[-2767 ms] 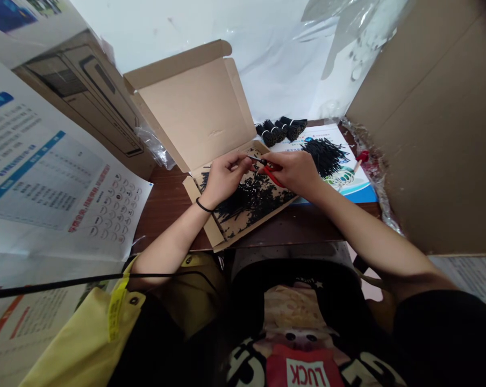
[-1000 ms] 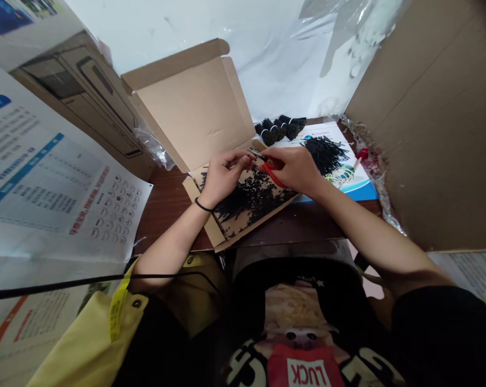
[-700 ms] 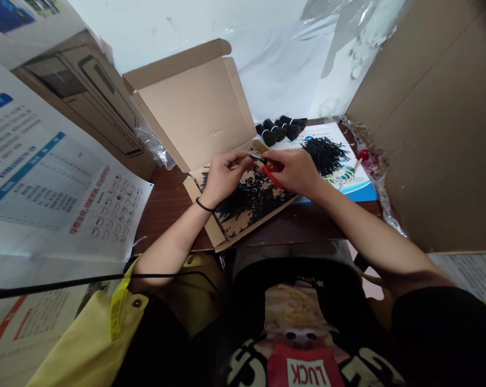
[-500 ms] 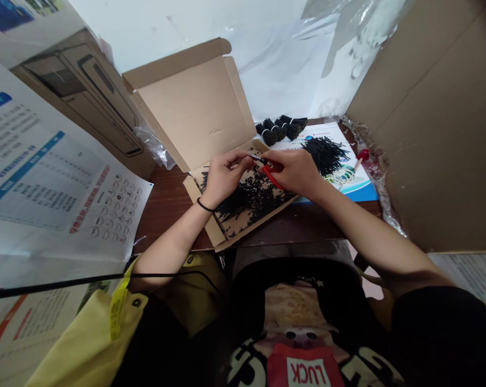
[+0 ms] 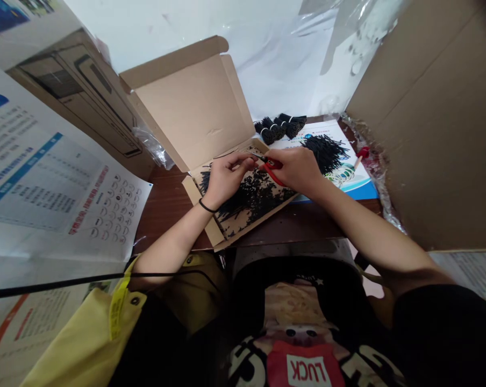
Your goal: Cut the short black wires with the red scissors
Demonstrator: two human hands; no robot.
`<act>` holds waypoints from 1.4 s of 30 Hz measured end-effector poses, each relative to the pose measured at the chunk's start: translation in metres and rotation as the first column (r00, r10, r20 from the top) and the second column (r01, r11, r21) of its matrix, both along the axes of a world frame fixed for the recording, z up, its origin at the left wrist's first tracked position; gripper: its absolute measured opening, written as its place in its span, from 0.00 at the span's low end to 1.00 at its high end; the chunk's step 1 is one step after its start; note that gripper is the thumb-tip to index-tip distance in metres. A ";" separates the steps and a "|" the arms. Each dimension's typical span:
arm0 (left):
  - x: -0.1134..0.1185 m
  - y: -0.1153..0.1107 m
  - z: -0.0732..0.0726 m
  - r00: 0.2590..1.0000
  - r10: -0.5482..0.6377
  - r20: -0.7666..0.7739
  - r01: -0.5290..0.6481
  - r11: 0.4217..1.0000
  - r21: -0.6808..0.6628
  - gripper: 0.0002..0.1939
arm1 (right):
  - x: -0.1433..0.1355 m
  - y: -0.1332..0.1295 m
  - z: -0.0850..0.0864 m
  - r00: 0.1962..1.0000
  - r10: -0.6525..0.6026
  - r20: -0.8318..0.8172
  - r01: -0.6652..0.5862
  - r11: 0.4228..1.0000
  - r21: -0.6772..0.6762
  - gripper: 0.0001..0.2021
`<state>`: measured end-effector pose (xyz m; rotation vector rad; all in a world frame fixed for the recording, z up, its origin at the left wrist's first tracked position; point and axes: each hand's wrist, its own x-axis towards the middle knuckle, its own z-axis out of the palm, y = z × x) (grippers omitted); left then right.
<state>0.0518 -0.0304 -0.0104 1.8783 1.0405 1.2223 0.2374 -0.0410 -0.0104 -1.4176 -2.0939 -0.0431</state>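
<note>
My right hand point(image 5: 297, 169) is closed around small red-handled snips point(image 5: 272, 171), whose metal tip points left toward my other hand. My left hand point(image 5: 229, 174) pinches thumb and forefinger together close to the tip; a thin black strip point(image 5: 222, 156) shows along its fingers, its end hidden by them. Both hands are above an open cardboard box point(image 5: 219, 239). Loose black strips point(image 5: 233, 207) lie in its left part, and many short black bits point(image 5: 263, 196) are scattered over the rest.
Behind the box stand several banded black bundles point(image 5: 281, 128). A loose black pile point(image 5: 326, 153) and pale rubber bands point(image 5: 342, 174) lie on a printed sheet point(image 5: 359, 185) at right. Cardboard point(image 5: 436, 134) walls the right side; a printed paper point(image 5: 101, 199) hangs at left.
The snips and my right hand have shifted slightly, and the tip now sits a little farther from my left fingertips. My left hand stays nearly in place.
</note>
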 end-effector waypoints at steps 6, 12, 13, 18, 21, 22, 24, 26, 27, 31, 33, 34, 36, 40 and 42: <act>0.000 0.001 -0.002 0.999 0.001 0.053 0.000 1.000 -0.009 0.16 | 0.001 -0.001 0.007 0.995 0.048 -0.088 -0.048 0.999 0.004 0.18; -0.001 0.004 -0.004 0.999 -0.006 0.044 0.006 1.000 0.008 0.16 | 0.000 -0.002 0.006 0.993 0.070 -0.091 -0.071 0.997 -0.005 0.20; -0.002 0.004 -0.004 0.999 -0.004 0.040 0.004 1.000 0.012 0.17 | 0.000 -0.002 0.005 0.993 0.070 -0.090 -0.071 0.997 -0.006 0.19; -0.002 0.002 -0.002 1.000 0.009 -0.001 -0.009 0.999 0.046 0.18 | 0.000 -0.002 0.004 0.995 0.070 -0.066 -0.071 0.997 -0.008 0.17; -0.002 0.000 0.000 1.000 0.001 -0.018 0.000 0.999 0.044 0.17 | 0.001 -0.002 0.004 0.996 0.077 -0.050 -0.078 0.997 -0.009 0.17; -0.002 0.000 0.001 1.000 -0.005 -0.021 0.006 0.999 0.038 0.17 | 0.001 -0.001 0.004 0.996 0.076 -0.045 -0.077 0.997 -0.007 0.16; -0.001 -0.002 0.002 0.999 -0.018 -0.026 0.019 1.000 0.025 0.17 | 0.001 -0.001 0.003 0.997 0.064 -0.041 -0.064 0.998 -0.004 0.16; 0.000 -0.003 0.003 0.999 -0.025 -0.025 0.025 1.000 0.007 0.16 | 0.001 0.000 0.002 0.998 0.042 -0.048 -0.042 0.999 -0.004 0.16; 0.000 -0.003 0.004 0.999 -0.027 -0.020 0.027 1.000 -0.002 0.16 | 0.000 0.000 0.001 0.998 0.030 -0.055 -0.030 1.000 -0.005 0.17; 0.000 -0.003 0.005 0.999 -0.045 0.011 0.045 0.999 -0.014 0.17 | 0.000 0.000 0.002 0.996 0.013 -0.091 -0.014 1.000 -0.008 0.16; 0.000 -0.003 0.004 0.998 -0.063 0.025 0.063 0.998 -0.015 0.19 | 0.001 0.000 0.004 0.994 0.023 -0.102 -0.024 1.000 -0.005 0.14; 0.000 -0.002 0.003 0.997 -0.073 0.032 0.074 0.997 -0.019 0.19 | 0.001 0.000 0.004 0.994 0.028 -0.106 -0.028 1.000 -0.003 0.14; 0.000 -0.001 0.002 0.995 -0.093 0.048 0.094 0.995 -0.029 0.20 | 0.002 0.000 0.005 0.993 0.037 -0.111 -0.038 0.999 -0.006 0.13; 0.000 0.000 0.000 0.989 -0.127 0.083 0.130 0.991 -0.038 0.18 | 0.002 0.000 0.005 0.992 0.050 -0.117 -0.053 0.998 -0.017 0.14; 0.001 0.000 0.001 0.988 -0.128 0.086 0.132 0.991 -0.036 0.17 | 0.002 0.000 0.005 0.991 0.055 -0.119 -0.057 0.998 -0.015 0.15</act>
